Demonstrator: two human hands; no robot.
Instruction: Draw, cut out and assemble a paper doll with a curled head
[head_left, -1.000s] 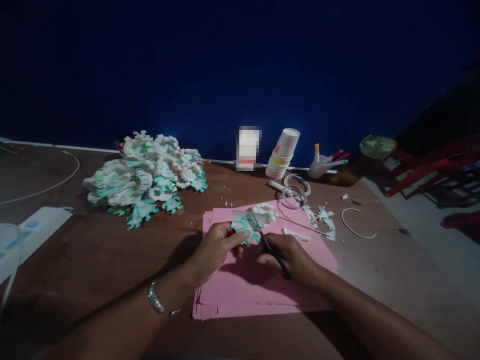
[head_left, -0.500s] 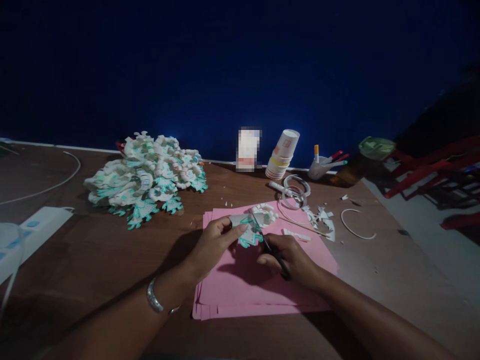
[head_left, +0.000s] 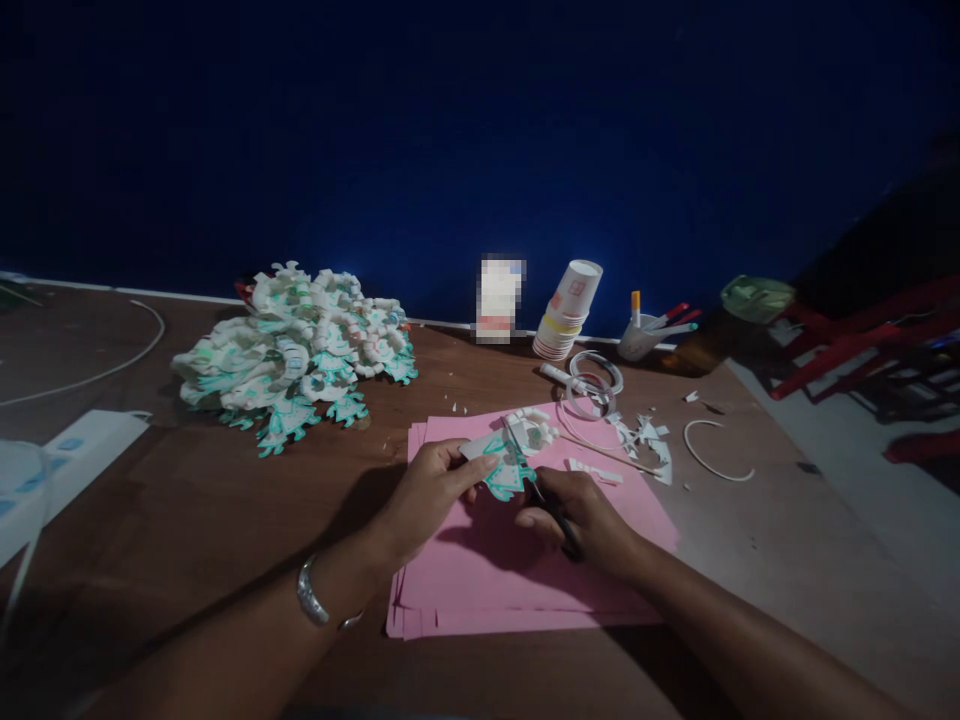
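My left hand (head_left: 435,490) pinches a white paper piece (head_left: 504,474) with a green-outlined figure drawn on it. Wrapped round black-handled scissors (head_left: 556,520), my right hand (head_left: 585,510) holds them at the right edge of that piece. The scissor blades are mostly hidden by the paper. Just behind it, a white curled paper cutout (head_left: 532,430) rests near the top of the pink paper stack (head_left: 480,590). Both hands are above this stack.
A heap of similar cutouts (head_left: 300,350) stands at the back left, with a power strip (head_left: 75,470) nearer. Stacked paper cups (head_left: 568,310), a cup of markers (head_left: 645,335), tape rolls (head_left: 596,375) and paper scraps (head_left: 649,440) lie to the right.
The paper piece has tilted in my left hand, its drawn part turning slightly down and right. The scissor blades, visible across the paper before, are now mostly hidden.
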